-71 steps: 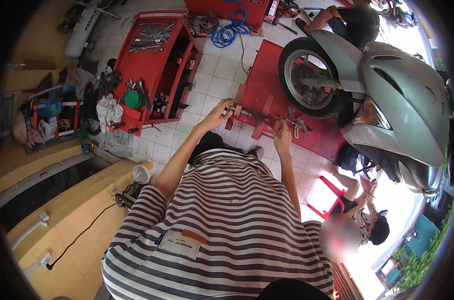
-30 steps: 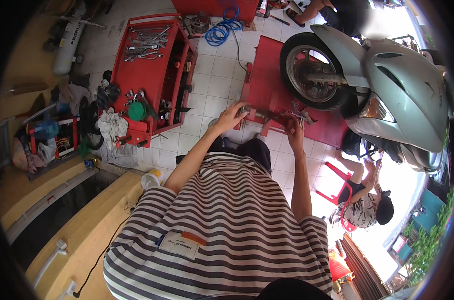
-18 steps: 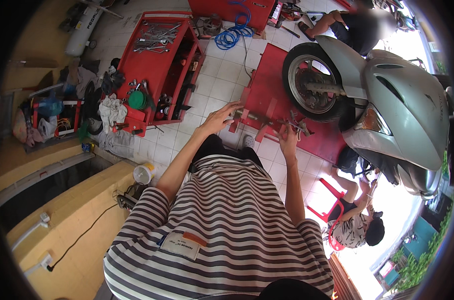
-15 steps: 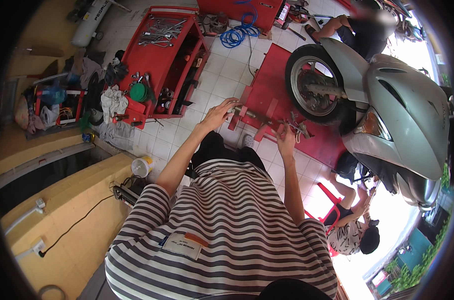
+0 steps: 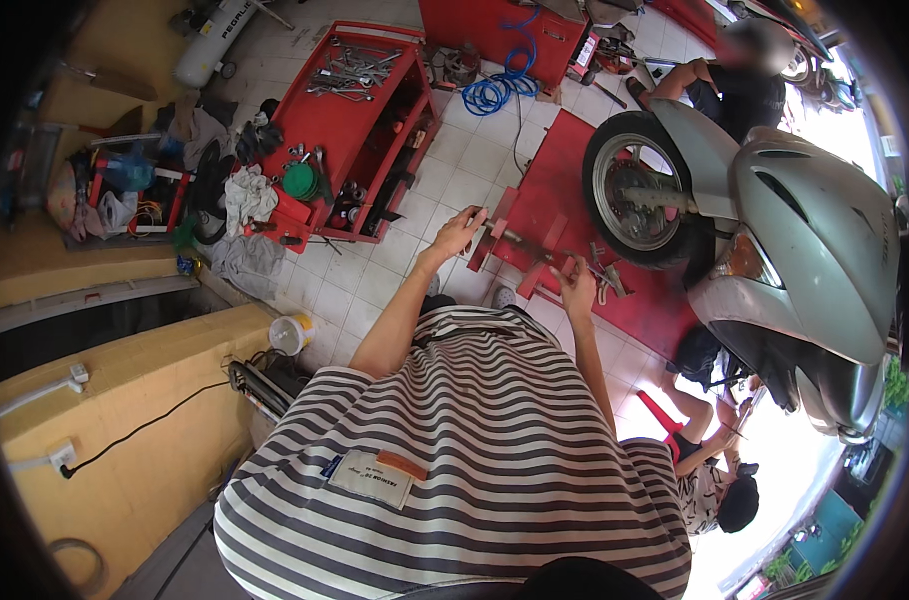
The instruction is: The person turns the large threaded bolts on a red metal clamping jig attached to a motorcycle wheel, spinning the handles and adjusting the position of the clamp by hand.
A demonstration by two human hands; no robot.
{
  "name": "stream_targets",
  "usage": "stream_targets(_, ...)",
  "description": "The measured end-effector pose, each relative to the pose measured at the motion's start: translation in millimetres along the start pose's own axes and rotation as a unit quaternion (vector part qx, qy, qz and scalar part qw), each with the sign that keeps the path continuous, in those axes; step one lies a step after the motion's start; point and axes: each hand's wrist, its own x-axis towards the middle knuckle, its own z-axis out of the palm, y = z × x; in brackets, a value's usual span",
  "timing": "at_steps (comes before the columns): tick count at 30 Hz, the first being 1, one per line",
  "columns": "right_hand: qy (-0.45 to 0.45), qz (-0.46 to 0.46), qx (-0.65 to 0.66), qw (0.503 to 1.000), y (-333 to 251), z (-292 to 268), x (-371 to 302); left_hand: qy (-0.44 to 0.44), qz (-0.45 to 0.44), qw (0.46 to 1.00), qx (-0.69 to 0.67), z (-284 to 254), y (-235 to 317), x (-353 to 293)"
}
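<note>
A metal rod (image 5: pixel 510 236) lies across the red steel frame (image 5: pixel 537 277) in front of me, at the near edge of a red platform (image 5: pixel 555 150). My left hand (image 5: pixel 460 236) is closed at the rod's left end, its fingers curled there. At the right side of the frame is my right hand (image 5: pixel 578 288), with thumb and forefinger raised against the metal. Whatever sits between those fingers is too small to make out. Just beyond the right hand, a greyish metal clamp-like part (image 5: pixel 610 280) rests on the frame.
A silver scooter (image 5: pixel 805 240) stands to the right, its front wheel (image 5: pixel 635 190) over the platform. Left of me is a red tool cart (image 5: pixel 345 130) with wrenches (image 5: pixel 350 72) on top. A blue hose (image 5: pixel 500 92) lies coiled beyond. Two people (image 5: pixel 750 95) sit near the scooter.
My torso leans further forward, and the whole view has shifted slightly. Both hands stay at the rod and frame, with the left fingers more curled than before.
</note>
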Motion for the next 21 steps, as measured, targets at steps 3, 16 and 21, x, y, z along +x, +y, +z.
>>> stream_targets(3,0.024,-0.017,0.003,1.000,-1,1,-2,-0.011,-0.021,0.993,0.117,-3,-2,18)
stream_targets(16,0.016,-0.007,-0.049,0.999,-18,-3,-5,-0.094,0.269,0.951,0.122,-38,-22,15)
stream_targets(21,0.033,-0.012,-0.008,0.999,-8,-1,-6,-0.106,0.184,0.977,-0.012,-20,-16,2)
